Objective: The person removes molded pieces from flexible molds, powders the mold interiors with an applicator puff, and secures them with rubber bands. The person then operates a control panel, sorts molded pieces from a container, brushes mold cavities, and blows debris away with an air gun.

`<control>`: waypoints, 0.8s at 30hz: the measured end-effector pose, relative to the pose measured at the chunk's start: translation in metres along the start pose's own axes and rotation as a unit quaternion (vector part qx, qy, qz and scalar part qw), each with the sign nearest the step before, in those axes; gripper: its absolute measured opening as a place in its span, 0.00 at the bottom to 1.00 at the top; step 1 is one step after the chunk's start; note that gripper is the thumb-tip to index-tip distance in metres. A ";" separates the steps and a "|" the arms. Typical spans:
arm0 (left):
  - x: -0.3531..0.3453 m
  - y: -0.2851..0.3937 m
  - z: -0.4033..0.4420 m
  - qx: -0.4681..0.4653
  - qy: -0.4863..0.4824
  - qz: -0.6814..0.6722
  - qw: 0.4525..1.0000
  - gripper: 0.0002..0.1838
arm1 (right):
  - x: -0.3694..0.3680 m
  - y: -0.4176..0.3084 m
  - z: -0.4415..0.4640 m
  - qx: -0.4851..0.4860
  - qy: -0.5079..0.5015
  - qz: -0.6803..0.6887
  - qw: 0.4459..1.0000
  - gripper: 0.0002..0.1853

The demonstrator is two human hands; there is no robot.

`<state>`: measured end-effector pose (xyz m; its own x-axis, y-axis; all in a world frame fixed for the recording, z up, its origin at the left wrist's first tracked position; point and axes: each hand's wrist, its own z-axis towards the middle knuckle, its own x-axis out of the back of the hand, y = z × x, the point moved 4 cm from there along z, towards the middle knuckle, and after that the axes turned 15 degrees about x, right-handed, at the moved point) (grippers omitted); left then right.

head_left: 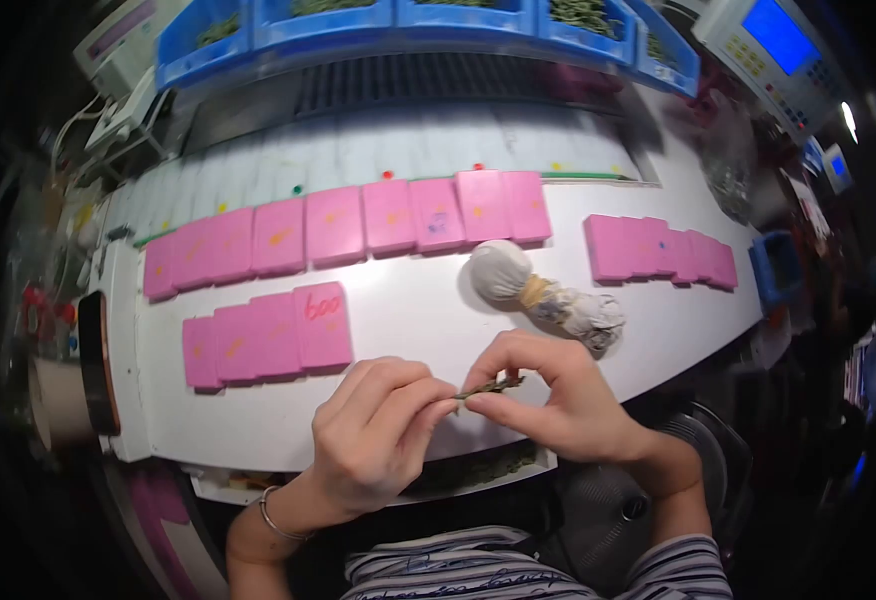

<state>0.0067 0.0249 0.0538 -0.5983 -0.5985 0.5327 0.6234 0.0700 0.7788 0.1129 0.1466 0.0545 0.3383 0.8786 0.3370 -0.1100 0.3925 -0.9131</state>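
Note:
Between my two hands, above the front edge of the white table [428, 310], is a small greenish-brown plant sprig [503, 385]. My left hand [373, 430] pinches its left end with thumb and fingertips. The thumb and forefinger of my right hand [563, 395] close on its middle, and leafy bits stick out past them. Just beyond my right hand lies a white cloth bundle [500, 270], round at one end and bound with a tan band. Below my hands, an open drawer [548, 465] holds loose greenish plant pieces, partly hidden by my left arm.
Several pink blocks [336, 225] form a long row across the table. Shorter overlapping rows include a block marked 600 [323, 330] at left and pink blocks [648, 248] at right. Blue bins [328, 30] of plant matter line the back. A phone-like dark slab [99, 362] stands left.

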 end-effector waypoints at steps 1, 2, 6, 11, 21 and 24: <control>-0.004 0.001 0.001 0.018 -0.013 0.012 1.000 0.07 | 0.000 -0.001 -0.002 0.040 0.011 -0.046 0.998 0.05; -0.006 -0.002 0.003 0.076 -0.042 -0.027 0.996 0.05 | 0.000 -0.002 -0.004 0.096 0.015 -0.098 0.990 0.07; -0.024 -0.024 0.000 0.403 -0.268 -0.226 0.845 0.06 | -0.004 -0.010 -0.023 0.225 0.010 -0.284 0.932 0.10; -0.051 -0.022 -0.007 0.476 -0.368 -0.336 0.724 0.12 | 0.005 -0.025 -0.049 0.317 0.024 -0.397 0.861 0.13; -0.010 -0.021 -0.014 0.293 -0.212 -0.049 0.931 0.08 | 0.370 0.046 -0.205 -0.147 0.398 -0.719 0.551 0.09; -0.008 -0.044 -0.010 0.398 -0.141 -0.101 0.901 0.14 | 0.353 0.065 -0.184 -0.213 0.389 -0.688 0.574 0.13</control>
<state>-0.0114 0.0184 0.0120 -0.8328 -0.4454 0.3288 -0.0040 0.5988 0.8009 0.3970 0.4325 0.0725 0.1638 -0.6367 0.7535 0.9446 0.3215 0.0663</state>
